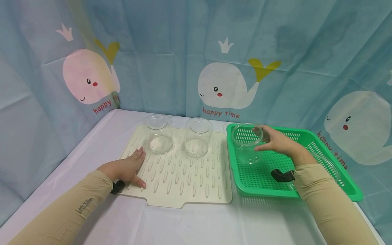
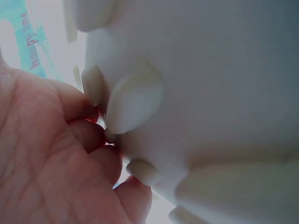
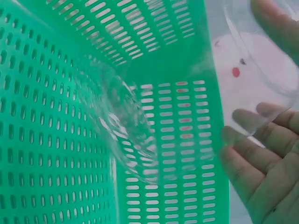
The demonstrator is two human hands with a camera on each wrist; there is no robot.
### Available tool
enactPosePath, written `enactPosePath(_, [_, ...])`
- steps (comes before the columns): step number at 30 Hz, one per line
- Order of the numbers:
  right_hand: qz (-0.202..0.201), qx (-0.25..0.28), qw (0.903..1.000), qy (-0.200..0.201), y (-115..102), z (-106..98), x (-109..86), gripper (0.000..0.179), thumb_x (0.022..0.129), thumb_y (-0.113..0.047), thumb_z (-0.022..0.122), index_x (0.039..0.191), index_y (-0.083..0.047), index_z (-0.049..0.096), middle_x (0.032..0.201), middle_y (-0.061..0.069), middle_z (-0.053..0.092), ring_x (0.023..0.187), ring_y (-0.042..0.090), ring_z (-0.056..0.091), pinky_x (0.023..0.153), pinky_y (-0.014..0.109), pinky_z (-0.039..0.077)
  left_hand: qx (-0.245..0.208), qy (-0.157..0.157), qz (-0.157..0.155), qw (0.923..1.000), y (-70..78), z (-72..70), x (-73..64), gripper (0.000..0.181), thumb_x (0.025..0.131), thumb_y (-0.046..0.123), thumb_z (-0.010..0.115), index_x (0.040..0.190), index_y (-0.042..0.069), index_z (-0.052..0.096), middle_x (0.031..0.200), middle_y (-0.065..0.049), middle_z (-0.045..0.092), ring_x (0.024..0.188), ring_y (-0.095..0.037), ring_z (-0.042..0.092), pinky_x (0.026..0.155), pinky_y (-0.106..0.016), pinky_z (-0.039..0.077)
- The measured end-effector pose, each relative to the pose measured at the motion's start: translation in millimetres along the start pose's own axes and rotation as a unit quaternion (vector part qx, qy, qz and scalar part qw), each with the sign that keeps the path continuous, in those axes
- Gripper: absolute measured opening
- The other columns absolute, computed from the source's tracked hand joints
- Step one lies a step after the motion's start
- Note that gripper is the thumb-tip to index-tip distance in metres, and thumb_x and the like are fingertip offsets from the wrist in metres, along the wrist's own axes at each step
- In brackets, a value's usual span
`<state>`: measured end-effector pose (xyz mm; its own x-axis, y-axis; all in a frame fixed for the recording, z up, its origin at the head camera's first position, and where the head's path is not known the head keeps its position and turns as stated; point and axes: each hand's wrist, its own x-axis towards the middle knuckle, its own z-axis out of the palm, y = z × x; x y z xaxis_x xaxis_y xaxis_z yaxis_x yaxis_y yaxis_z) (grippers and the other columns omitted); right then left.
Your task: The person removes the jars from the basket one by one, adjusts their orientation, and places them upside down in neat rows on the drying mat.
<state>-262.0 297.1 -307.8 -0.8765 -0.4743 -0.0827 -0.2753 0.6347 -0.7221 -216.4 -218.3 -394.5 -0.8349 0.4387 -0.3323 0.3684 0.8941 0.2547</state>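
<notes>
My right hand [image 1: 277, 141] grips a clear plastic jar [image 1: 248, 154] between thumb and fingers, at the left end of a green basket [image 1: 266, 193]. The right wrist view shows the jar [image 3: 126, 135] upright or slightly tilted against the slotted basket wall; whether it touches the basket floor I cannot tell. My left hand [image 1: 125, 169] rests on the left edge of a cream ridged mat [image 1: 196, 194], its fingers extended and thumb spread. In the left wrist view those fingers [image 2: 107, 163] lie against the mat's raised bumps. Two more clear jars [image 1: 159, 134] [image 1: 198, 137] stand on the mat's far half.
Another clear round piece [image 1: 332, 166] lies in the basket's right end, partly behind my right forearm. A white cloth [image 1: 196, 224] covers the table. Behind it hangs a blue curtain [image 1: 159, 81] with printed whales.
</notes>
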Motion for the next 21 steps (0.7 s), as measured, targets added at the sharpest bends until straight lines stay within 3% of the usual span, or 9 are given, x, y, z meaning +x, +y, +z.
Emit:
enactPosePath(9, [-0.015, -0.008, 0.9998, 0.009, -5.9, 0.9, -0.8, 0.085, 0.079, -0.021, 0.073, 0.143, -0.005, 0.019, 0.145, 0.021, 0.027, 0.133, 0.039, 0.024, 0.104, 0.055, 0.026, 0.001, 0.001, 0.001, 1.0000, 0.0, -0.9, 0.3, 0.137, 0.051, 0.068, 0.068, 0.137, -0.019, 0.006, 0.144, -0.037, -0.003, 0.132, -0.050, 0.002, 0.105, -0.058, 0.014])
enactPosePath(21, [-0.046, -0.016, 0.9988, 0.005, -5.2, 3.6, 3.5, 0.095, 0.076, -0.018, 0.075, 0.146, -0.006, 0.011, 0.149, 0.017, 0.017, 0.136, 0.037, 0.017, 0.105, 0.057, 0.021, -0.006, -0.006, -0.004, 1.0000, 0.7, -0.8, -0.6, 0.136, 0.052, 0.068, 0.067, 0.138, -0.018, 0.005, 0.144, -0.036, -0.005, 0.133, -0.049, 0.000, 0.106, -0.058, 0.013])
